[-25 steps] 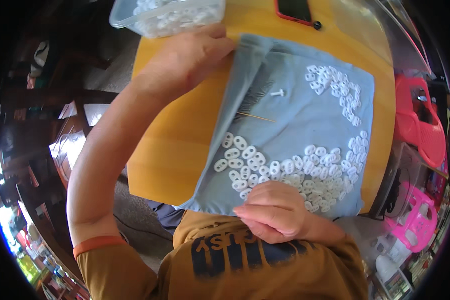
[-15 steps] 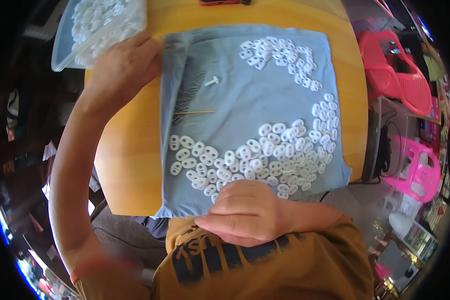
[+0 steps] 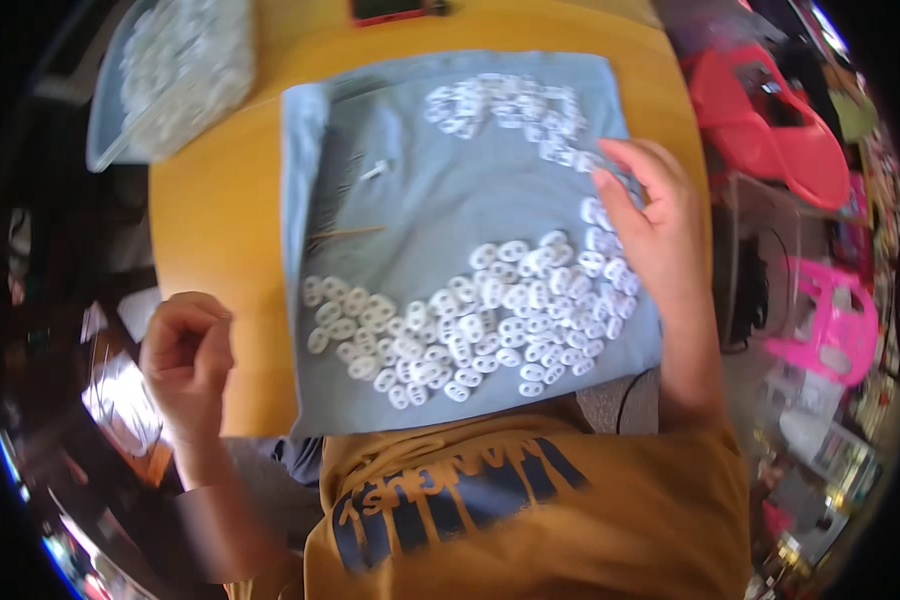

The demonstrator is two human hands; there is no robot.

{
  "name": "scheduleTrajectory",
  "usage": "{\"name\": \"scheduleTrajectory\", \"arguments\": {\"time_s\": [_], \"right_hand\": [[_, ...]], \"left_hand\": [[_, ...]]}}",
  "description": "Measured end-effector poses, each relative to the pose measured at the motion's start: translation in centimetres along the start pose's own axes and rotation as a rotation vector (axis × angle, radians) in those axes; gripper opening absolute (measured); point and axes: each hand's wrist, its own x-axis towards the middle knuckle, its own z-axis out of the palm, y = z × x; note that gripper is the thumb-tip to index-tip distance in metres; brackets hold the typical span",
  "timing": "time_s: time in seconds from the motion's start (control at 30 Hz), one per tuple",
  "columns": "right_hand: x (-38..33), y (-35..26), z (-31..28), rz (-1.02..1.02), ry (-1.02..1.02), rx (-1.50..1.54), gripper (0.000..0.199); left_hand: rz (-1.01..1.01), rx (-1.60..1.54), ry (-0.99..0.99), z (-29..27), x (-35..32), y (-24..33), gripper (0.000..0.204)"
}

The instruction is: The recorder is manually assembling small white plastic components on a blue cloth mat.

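Observation:
Many small white oval pieces with two holes each point(image 3: 460, 345) lie in a band across the front of a blue-grey cloth point(image 3: 440, 215). More white pieces point(image 3: 510, 105) are heaped at its far right. Beside the right edge of the cloth, my right hand point(image 3: 660, 235) hovers with thumb and forefinger apart, next to the pieces there. My left hand point(image 3: 185, 350) is at the table's left edge, its fingers curled in toward the thumb; whatever may be between them is hidden. On the cloth's left lie a small white T-shaped piece point(image 3: 375, 170) and a thin stick point(image 3: 348, 232).
A clear plastic tub point(image 3: 115, 130) holding white pieces stands at the far left of the wooden table point(image 3: 205, 235). A red-edged dark object point(image 3: 385, 10) lies at the far edge. To the right are a red chair point(image 3: 760, 120) and a pink stool point(image 3: 830, 330).
My left hand has come back from beside the tub to the near left table edge. My right hand has gone from my front to the cloth's right side, its fingers now spread.

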Motion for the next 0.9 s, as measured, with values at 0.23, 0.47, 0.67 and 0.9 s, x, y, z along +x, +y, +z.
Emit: {"name": "scheduleTrajectory", "arguments": {"time_s": [0.23,0.47,0.67,0.9], "right_hand": [[0.6,-0.6,1.2,-0.043,-0.136,-0.215,0.017],[0.7,0.3,0.9,0.054,-0.136,-0.09,0.015],[-0.8,-4.9,0.8,0.439,-0.127,0.566,0.018],[-3.6,-12.1,2.9,0.526,-0.509,1.246,0.018]], "left_hand": [[-0.092,-0.04,-0.029,2.6,-5.5,1.7,0.022],[0.008,-0.15,-0.133,3.5,-6.0,1.3,0.019],[-0.148,-0.637,-0.19,4.8,-5.8,1.9,0.015],[-0.274,-0.843,-0.226,7.3,-5.0,3.5,0.019]]}}
